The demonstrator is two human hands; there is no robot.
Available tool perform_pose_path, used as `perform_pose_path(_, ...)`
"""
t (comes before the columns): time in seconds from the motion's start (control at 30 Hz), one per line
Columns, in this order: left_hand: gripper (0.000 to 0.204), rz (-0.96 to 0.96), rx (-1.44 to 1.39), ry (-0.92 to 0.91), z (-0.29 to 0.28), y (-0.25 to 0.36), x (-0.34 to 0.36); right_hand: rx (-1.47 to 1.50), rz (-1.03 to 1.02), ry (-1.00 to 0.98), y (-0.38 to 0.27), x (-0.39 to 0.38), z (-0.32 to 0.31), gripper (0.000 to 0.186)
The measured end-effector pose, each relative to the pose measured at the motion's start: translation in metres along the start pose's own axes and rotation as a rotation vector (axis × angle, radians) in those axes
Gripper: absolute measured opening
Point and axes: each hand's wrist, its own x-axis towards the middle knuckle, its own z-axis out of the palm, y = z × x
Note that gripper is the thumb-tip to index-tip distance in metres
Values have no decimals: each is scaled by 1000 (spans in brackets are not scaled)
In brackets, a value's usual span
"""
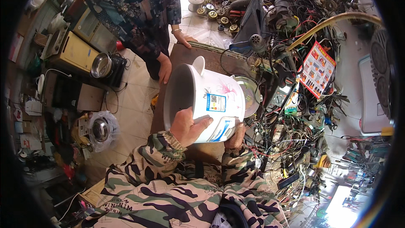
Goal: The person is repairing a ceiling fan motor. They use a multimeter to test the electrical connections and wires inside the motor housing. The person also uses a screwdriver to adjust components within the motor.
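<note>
A white rice cooker body [225, 85] with a pink flower print and blue labels lies tipped on its side above the brown table [228, 61]. Its open mouth faces left, showing a grey inside. My left hand [190, 128] is closed on the near rim, thumb on the outer wall. Against the base end, my right hand [236, 137] grips the near side, its fingers partly hidden. A round, shiny disc [249, 95] shows behind the base.
Another person's two hands [165, 71] rest by the table's far left edge. Tangled cables, tools and meters [280, 95] crowd the right side, with a printed sheet [317, 69] among them. On the left stand a steel pot [101, 65] and a plastic-wrapped round part [101, 130].
</note>
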Motion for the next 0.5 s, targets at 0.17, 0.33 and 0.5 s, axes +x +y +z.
perform_pose_path(0.17,41,6,243,-115,33,28,9,308,120,238,18,-7,-7,74)
perform_pose_path(0.33,30,30,433,-203,92,31,9,569,225,336,34,-4,-33,71)
perform_pose_path(0.5,30,-32,633,-354,158,21,7,617,356,328,22,-17,-31,71)
